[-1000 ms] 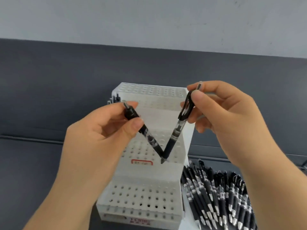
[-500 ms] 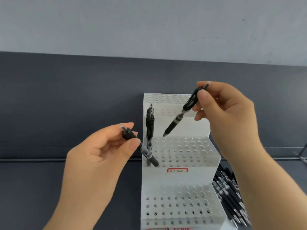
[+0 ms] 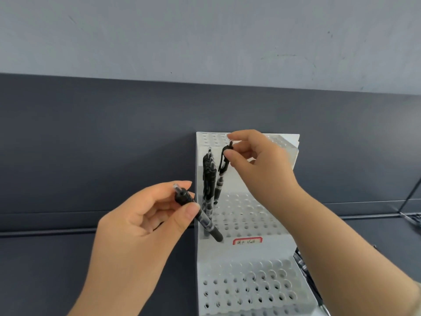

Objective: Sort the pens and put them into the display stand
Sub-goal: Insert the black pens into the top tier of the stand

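Observation:
A white stepped display stand point(image 3: 246, 249) with rows of round holes stands against the dark back panel. A few black pens point(image 3: 208, 179) stand upright in the left holes of its middle tier. My right hand point(image 3: 257, 160) pinches the top of another black pen point(image 3: 221, 176), held nearly upright with its tip at the middle tier's holes beside those pens. My left hand point(image 3: 145, 222) grips a second black pen point(image 3: 200, 217) near its clicker end, slanted down to the right, its tip over the front left of the middle tier.
A red-framed label point(image 3: 247, 241) sits on the front of the middle tier. Loose black pens point(image 3: 303, 263) lie on the dark table point(image 3: 45, 270) just right of the stand, mostly hidden by my right forearm. A grey wall rises behind.
My right hand has moved left and down, bringing its pen from a slant to nearly upright at the middle tier's holes. My left hand and its pen stayed roughly in place.

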Tool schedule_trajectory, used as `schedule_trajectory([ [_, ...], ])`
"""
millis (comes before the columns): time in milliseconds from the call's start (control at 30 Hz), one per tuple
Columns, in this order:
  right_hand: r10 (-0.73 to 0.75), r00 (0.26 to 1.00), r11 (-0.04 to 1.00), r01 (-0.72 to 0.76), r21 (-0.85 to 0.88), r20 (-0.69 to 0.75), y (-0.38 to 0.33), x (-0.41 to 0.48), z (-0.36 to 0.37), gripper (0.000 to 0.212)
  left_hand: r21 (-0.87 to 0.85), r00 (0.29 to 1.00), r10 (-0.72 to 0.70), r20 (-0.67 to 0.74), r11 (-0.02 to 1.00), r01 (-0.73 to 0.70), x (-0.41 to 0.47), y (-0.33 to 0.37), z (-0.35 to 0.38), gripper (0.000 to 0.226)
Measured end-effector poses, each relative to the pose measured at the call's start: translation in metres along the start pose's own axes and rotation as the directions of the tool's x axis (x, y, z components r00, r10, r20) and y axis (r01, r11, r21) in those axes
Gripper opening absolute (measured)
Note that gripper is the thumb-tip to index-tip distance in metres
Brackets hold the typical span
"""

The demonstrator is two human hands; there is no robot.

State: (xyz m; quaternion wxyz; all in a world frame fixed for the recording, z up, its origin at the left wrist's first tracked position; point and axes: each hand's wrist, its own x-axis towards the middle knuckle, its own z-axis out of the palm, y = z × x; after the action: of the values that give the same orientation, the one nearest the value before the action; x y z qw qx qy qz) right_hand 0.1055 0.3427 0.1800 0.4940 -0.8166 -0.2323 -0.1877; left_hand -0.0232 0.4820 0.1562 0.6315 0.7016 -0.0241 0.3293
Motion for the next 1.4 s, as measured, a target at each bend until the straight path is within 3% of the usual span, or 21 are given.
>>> schedule_trajectory([
  [233,-0.142,0.989,0.972,0.147,-0.181,0.042,0.006,0.006,0.004,0.014,0.109,0.992,0.121,0.045,0.986,-0.125,0.017,0.010,0.000,0.028],
  [433,-0.158,0.977,0.944,0.192,-0.267,0.143,0.007,0.012,-0.002,0.020,0.196,0.943,0.287,0.170,0.928,-0.318,0.057,0.029,0.003,0.028],
  [533,-0.133,0.987,0.955,0.151,-0.254,0.087,0.006,0.014,-0.009,0.019,0.311,0.917,0.339,0.211,0.866,-0.392,0.074,0.044,0.014,0.031],
  [633,-0.100,0.995,0.975,0.100,-0.200,0.008,0.007,0.013,-0.021,0.016,0.412,0.912,0.304,0.274,0.820,-0.397,0.090,0.050,0.027,0.026],
  [967,-0.015,1.000,0.977,0.015,-0.212,0.001,0.015,0.003,-0.036,0.013,0.613,0.883,0.154,0.443,0.666,-0.424,0.111,0.029,0.043,0.013],
  [1400,0.014,1.000,0.982,-0.013,-0.188,0.004,0.012,-0.004,-0.034,0.016,0.664,0.865,0.095,0.492,0.602,-0.444,0.121,0.022,0.035,0.014],
])
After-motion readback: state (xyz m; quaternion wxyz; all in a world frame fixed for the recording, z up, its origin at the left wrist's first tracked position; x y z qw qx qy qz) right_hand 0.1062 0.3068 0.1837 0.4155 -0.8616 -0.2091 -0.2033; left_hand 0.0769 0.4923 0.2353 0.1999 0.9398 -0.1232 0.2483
